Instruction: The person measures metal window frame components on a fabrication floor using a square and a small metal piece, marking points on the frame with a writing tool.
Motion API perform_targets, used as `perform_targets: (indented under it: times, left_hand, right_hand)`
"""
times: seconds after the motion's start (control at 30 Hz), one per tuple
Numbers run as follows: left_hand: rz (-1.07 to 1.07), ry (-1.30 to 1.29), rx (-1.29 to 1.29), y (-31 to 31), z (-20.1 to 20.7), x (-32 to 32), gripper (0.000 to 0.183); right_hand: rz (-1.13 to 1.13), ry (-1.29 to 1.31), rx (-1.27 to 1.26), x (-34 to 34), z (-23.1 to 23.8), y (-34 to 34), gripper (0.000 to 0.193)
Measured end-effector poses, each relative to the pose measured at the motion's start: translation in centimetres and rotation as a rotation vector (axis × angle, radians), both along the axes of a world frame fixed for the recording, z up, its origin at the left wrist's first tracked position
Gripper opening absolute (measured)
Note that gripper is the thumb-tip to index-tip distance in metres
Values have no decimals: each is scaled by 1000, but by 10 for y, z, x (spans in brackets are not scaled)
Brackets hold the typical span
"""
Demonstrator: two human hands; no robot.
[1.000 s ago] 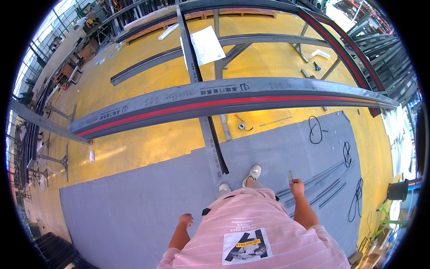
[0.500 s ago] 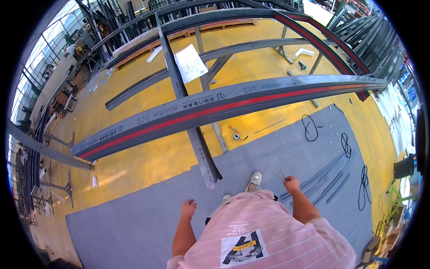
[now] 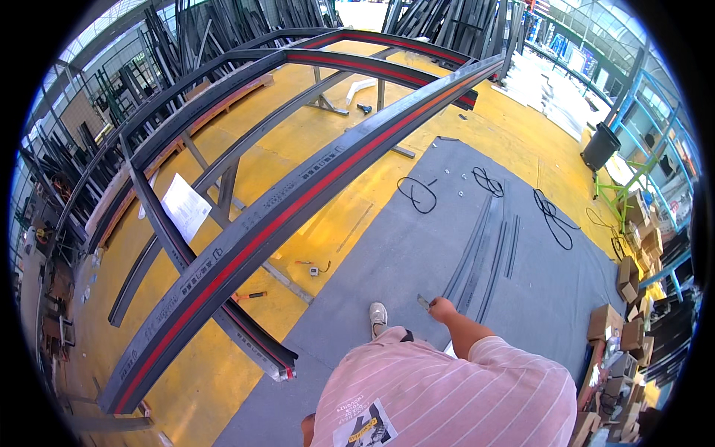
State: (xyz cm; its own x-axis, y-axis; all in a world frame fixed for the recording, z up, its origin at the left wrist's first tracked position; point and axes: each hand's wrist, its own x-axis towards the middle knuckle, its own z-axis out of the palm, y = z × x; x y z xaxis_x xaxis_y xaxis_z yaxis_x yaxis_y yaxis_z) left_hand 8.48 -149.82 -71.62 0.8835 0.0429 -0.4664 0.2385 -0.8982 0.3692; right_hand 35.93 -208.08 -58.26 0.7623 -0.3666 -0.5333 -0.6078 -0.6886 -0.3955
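My right hand (image 3: 443,310) is closed on a small flat metal piece (image 3: 424,301), which sticks out past the fingers over the grey mat. Its exact kind is too small to make out. Several long dark strips (image 3: 471,276) lie on the mat just beyond that hand. Of my left arm (image 3: 307,428) only a bit of skin shows at the lower edge; the hand is out of sight. A large frame of dark profiles with red stripes stands on my left, its long near profile (image 3: 298,197) running diagonally. A crossing profile (image 3: 253,339) ends close to my left side.
Coiled black cords (image 3: 555,220) lie on the grey mat (image 3: 402,253). A tape measure (image 3: 313,271) and an orange-handled tool (image 3: 249,296) are on the yellow floor under the frame. A paper sheet (image 3: 185,208) rests on the frame. Cardboard boxes (image 3: 607,322) and a black bin (image 3: 600,145) stand right.
My view has turned to the right, so the frame now slants and more boxes show. My left hand has gone out of view. The right hand still holds the flat metal piece.
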Motion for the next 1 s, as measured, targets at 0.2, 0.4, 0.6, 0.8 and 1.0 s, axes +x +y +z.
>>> perform_targets:
  times: [0.2, 0.4, 0.6, 0.8, 1.0]
  left_hand:
    - [615, 108, -371, 9, 43, 48, 30]
    - [885, 169, -559, -31, 142, 95, 44]
    - [493, 243, -262, -74, 119, 85, 41]
    - [308, 440, -167, -154, 125, 132, 39]
    - [197, 477, -136, -273, 170, 272, 38]
  right_hand:
    - [37, -22, 39, 4, -7, 11, 34]
    - [103, -154, 8, 24, -3, 11, 33]
    - [0, -76, 60, 48, 12, -38, 33]
    - [-58, -169, 29, 75, -19, -89, 33]
    - [-198, -36, 113, 91, -54, -199, 37]
